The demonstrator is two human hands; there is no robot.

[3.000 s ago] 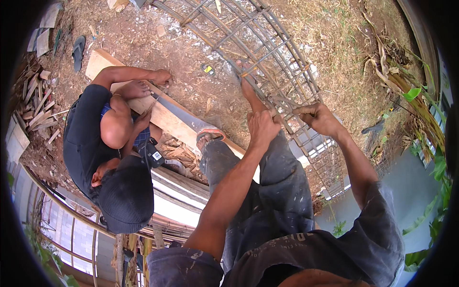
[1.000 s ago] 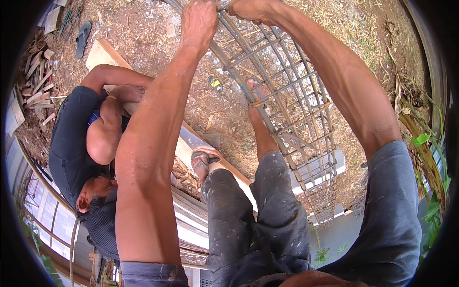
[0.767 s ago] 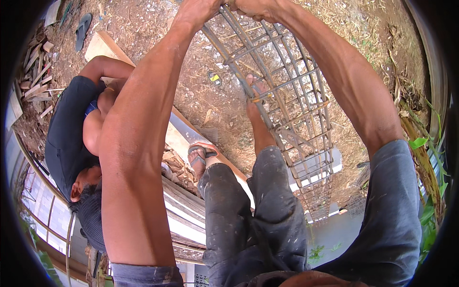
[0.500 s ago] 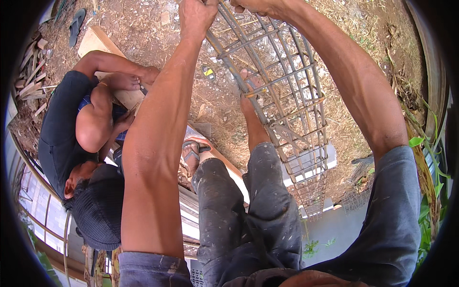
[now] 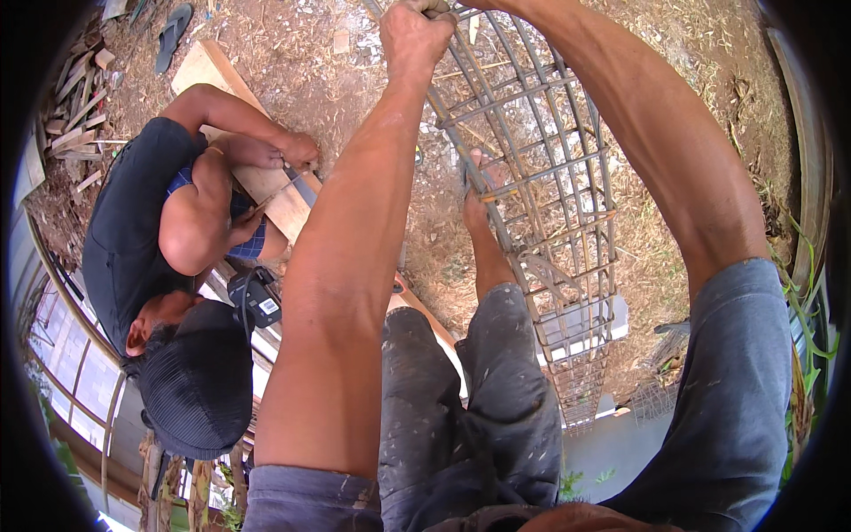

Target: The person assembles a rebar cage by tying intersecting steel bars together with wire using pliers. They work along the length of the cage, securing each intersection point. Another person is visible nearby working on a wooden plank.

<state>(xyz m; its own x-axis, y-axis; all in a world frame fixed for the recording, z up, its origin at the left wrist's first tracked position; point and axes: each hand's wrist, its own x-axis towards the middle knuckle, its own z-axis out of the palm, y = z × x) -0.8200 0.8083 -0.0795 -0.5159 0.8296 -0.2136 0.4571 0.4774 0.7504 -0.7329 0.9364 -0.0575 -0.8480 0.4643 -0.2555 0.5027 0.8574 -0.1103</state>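
Note:
A long rebar cage (image 5: 572, 191) of rusty rods and square ties slants from the top edge down to the lower middle right. Over its upper end is my left hand (image 5: 418, 40), fingers curled closed at the rods; whatever is pinched in them is too small or hidden to name. Close beside it, my right hand (image 5: 486, 3) is almost wholly cut off by the top edge, so its fingers do not show. My right forearm arches over the cage's right side. Beneath the cage's left side rods, my bare lower leg and foot (image 5: 483, 182) show on the ground.
On the left, a crouching co-worker in a black cap (image 5: 199, 381) has hands on a wooden plank (image 5: 213, 75), with a flat grey strip (image 5: 304, 184) across it. Wood scraps (image 5: 80, 124) and a sandal (image 5: 174, 37) lie farther off. A pale block (image 5: 585, 324) sits by the cage's lower part.
My hands and the cage have shifted rightward in view, and my right hand has gone mostly past the top edge. The co-worker's hand now shows clearly on the plank.

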